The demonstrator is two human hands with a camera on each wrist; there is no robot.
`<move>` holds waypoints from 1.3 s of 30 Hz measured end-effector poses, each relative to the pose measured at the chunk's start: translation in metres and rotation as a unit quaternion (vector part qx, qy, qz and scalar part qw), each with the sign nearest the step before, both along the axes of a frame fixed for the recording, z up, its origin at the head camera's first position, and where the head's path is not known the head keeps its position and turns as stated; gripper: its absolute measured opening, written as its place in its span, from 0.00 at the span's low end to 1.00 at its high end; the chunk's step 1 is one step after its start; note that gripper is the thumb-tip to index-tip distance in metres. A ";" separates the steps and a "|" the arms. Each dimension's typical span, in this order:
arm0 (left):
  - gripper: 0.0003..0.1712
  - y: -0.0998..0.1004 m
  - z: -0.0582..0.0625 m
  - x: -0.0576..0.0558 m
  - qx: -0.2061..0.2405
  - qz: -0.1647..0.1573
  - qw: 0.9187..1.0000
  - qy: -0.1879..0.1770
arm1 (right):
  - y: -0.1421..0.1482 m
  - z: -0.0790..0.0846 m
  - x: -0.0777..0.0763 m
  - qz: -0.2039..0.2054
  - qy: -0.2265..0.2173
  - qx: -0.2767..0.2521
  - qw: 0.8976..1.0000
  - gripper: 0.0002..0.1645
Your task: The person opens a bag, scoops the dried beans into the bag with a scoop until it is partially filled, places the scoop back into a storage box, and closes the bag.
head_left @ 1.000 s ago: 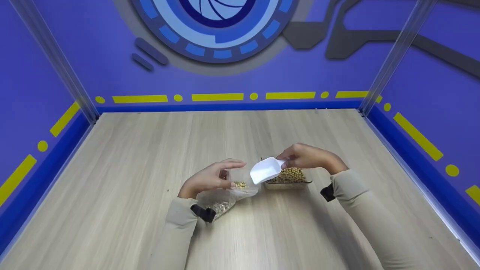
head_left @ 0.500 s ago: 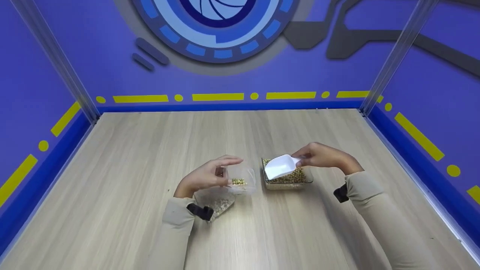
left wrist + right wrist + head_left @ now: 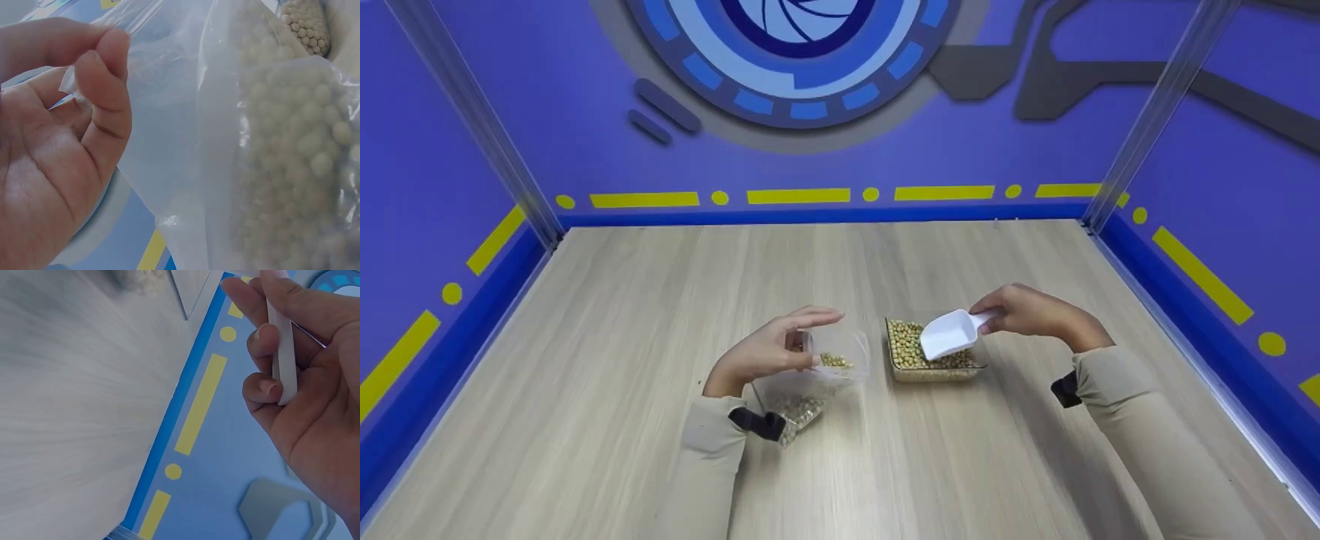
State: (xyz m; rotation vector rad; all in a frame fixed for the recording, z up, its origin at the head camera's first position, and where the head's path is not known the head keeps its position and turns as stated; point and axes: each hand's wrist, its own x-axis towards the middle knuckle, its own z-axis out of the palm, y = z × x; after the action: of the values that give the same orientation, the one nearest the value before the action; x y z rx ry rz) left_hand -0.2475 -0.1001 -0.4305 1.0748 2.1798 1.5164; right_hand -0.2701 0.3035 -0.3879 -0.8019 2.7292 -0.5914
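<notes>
While the left hand [image 3: 765, 350] pinches a clear plastic bag [image 3: 169, 129] of pale round beans [image 3: 304, 157], the right hand [image 3: 1026, 310] grips a white scoop [image 3: 949, 334] by its handle. The scoop is over a clear container [image 3: 934, 375] of beans, which stands on the table [image 3: 660, 300] to the bag's right.

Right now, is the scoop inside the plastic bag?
No, the head view shows the white scoop over the clear container, apart from the plastic bag.
</notes>
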 end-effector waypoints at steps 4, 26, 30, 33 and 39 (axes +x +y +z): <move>0.37 0.001 -0.002 -0.001 -0.001 -0.003 1.000 -0.002 | 0.005 0.002 0.003 0.005 0.020 0.017 1.000 0.18; 0.37 0.006 -0.004 -0.001 -0.010 -0.008 1.000 -0.017 | -0.014 0.027 0.023 0.031 0.205 0.175 0.963 0.07; 0.37 0.006 -0.005 -0.001 -0.007 -0.008 1.000 -0.030 | -0.022 0.029 0.024 0.027 0.231 0.191 0.953 0.07; 0.37 0.006 -0.006 -0.001 -0.005 -0.010 0.999 -0.034 | -0.026 0.029 0.024 0.022 0.235 0.202 0.950 0.08; 0.37 0.005 -0.007 -0.002 -0.006 -0.012 0.999 -0.033 | -0.035 0.024 0.023 0.023 0.252 0.240 0.937 0.09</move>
State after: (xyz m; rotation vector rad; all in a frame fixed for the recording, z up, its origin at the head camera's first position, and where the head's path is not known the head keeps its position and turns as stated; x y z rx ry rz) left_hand -0.2498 -0.0947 -0.4378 1.0288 2.1226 1.5036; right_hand -0.2470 0.2689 -0.3642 -0.9784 3.0800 0.3454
